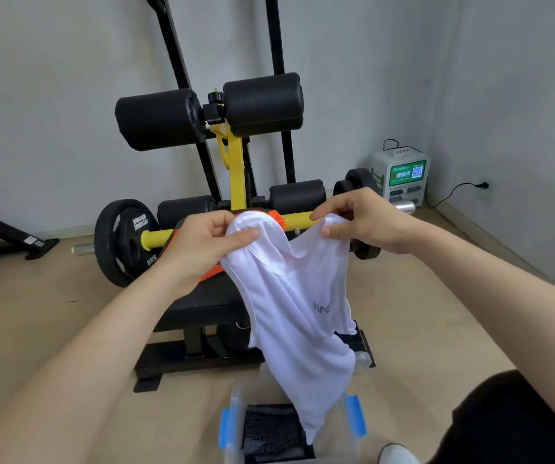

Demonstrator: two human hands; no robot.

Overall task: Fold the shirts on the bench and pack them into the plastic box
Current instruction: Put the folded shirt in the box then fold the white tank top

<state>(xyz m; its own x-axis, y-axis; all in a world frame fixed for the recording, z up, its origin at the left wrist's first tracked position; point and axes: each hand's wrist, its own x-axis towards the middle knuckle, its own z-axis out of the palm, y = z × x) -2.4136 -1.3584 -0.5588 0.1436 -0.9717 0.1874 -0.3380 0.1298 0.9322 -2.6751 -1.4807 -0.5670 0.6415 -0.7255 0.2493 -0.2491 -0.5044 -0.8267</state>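
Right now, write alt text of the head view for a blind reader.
A left hand and right hand hold up a white shirt by its top edge, its lower end hanging over a clear plastic box with a dark mesh garment inside. Behind is a black bench with an orange garment on it.

Black padded bench [202, 306] on pale wood floor [51, 313]. Bears an orange cloth [210, 274] at its far end. On the floor at its near end, a clear plastic box [343, 447].

Thin, smooth white cloth shirt [296, 313], slightly sheer. Matt black padded bench [209, 303]. Behind bench: glossy yellow painted metal bar [155, 236]. In front of bench: translucent plastic box [339, 442], black mesh cloth [269, 426] inside.
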